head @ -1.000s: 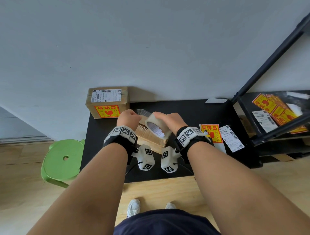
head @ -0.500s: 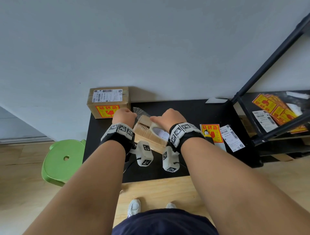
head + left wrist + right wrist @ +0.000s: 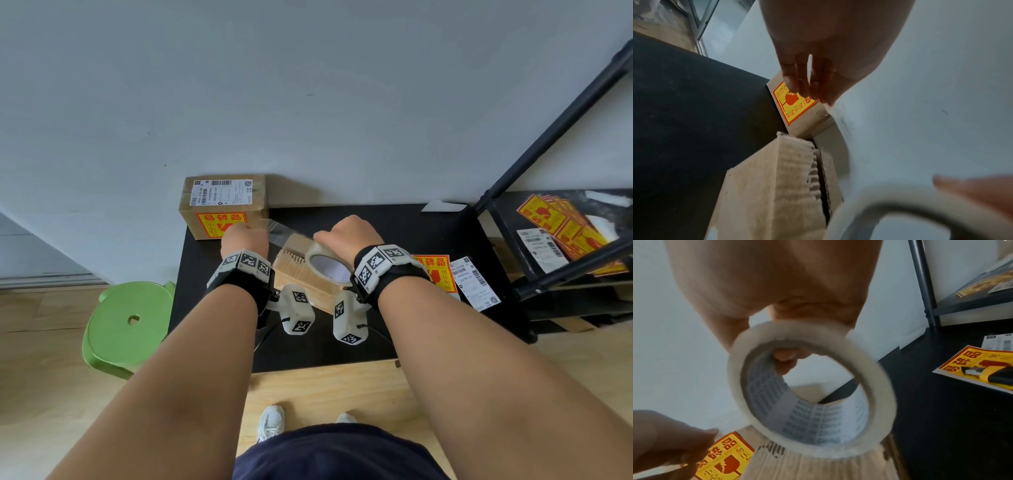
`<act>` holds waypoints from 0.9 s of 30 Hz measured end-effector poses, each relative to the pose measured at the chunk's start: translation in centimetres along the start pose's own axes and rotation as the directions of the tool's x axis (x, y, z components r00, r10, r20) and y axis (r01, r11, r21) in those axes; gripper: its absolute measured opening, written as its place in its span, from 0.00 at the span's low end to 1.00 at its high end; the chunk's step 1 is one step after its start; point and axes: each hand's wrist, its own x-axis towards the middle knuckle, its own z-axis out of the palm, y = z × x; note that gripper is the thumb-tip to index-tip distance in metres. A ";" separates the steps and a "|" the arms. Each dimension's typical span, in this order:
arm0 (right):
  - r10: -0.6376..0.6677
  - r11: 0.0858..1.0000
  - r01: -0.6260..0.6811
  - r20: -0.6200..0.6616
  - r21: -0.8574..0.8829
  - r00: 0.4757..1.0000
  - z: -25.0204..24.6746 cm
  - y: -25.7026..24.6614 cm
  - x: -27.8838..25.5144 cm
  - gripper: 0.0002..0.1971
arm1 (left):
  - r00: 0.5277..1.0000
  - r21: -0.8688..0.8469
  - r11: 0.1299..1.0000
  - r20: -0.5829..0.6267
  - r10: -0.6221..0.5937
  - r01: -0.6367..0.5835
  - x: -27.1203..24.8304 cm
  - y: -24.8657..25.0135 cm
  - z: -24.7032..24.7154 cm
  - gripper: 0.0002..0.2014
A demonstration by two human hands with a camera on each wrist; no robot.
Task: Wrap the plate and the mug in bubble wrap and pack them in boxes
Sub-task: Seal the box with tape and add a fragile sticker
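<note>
Both hands have drawn apart since a moment ago, stretching a strip of clear tape over the small box.

Left to right: the left hand (image 3: 245,236) pinches the free end of the tape strip (image 3: 284,229) between thumb and fingertips, out beyond the far left corner of the small box (image 3: 301,274), in front of the sealed, labelled box (image 3: 222,205). The right hand (image 3: 349,233) curls around the tape roll (image 3: 329,265), fingers hooked through its core, just above the box's near edge. The plate and the mug are not visible; presumably they are already boxed. To do this well, I judge the strip should stay taut and centred over the flap seam, be lowered flat, then pressed down from the pinched end toward the roll so no wrinkles form.
</note>
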 end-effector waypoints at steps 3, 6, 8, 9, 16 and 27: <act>0.008 0.991 -0.012 -0.027 -0.134 1.000 -0.3 -0.3 0.0 0.15 | 0.997 0.041 0.996 0.032 0.077 -0.078 -0.2 0.3 0.5 0.06; 0.005 0.967 -0.010 -0.019 -0.256 1.000 -0.1 -1.1 0.1 0.11 | 0.996 0.045 0.996 0.042 0.076 -0.077 -0.3 0.1 1.4 0.06; 0.001 0.949 -0.005 -0.012 -0.316 1.000 0.2 -1.7 0.3 0.10 | 0.999 0.030 0.999 0.031 0.031 -0.031 -0.3 -0.4 1.9 0.06; 0.000 0.943 -0.004 -0.010 -0.333 1.000 0.5 -2.0 0.4 0.10 | 1.000 0.018 1.000 0.026 -0.003 0.002 0.0 -0.7 2.1 0.05; 0.036 0.943 -0.026 0.024 -0.331 0.999 1.3 -3.2 1.7 0.13 | 0.957 -0.187 0.949 0.192 -0.219 0.255 4.1 -2.8 3.6 0.06; 0.109 0.948 -0.093 0.036 -0.304 0.993 1.3 -3.8 2.7 0.11 | 0.903 -0.239 0.890 0.294 -0.314 0.388 6.0 -3.3 4.2 0.05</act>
